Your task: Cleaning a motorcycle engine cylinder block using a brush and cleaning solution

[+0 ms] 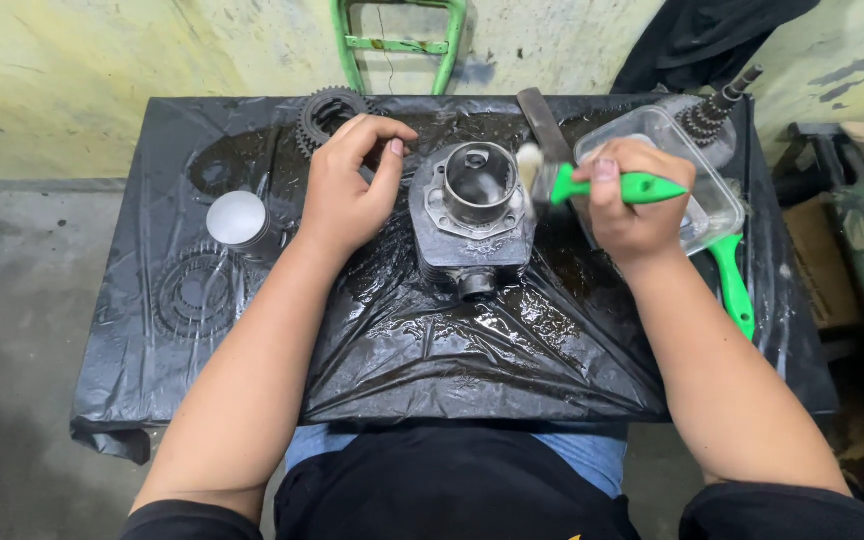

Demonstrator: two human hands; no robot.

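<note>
A dark finned engine cylinder (469, 222) stands in the middle of a table covered in wet black plastic sheet (472, 350). My right hand (632, 205) grips a paintbrush with a green handle (607, 186), its pale bristles touching the right rim of the cylinder's bore. My left hand (349, 185) rests just left of the cylinder with fingers curled and thumb and forefinger close together; whether they pinch anything is unclear.
A silver piston (237, 220) stands at the left, above a bearing ring (197, 295). A gear sprocket (327, 115) lies at the back. A clear plastic tub (692, 180), a geared shaft (712, 110) and a second green-handled tool (734, 285) sit at the right.
</note>
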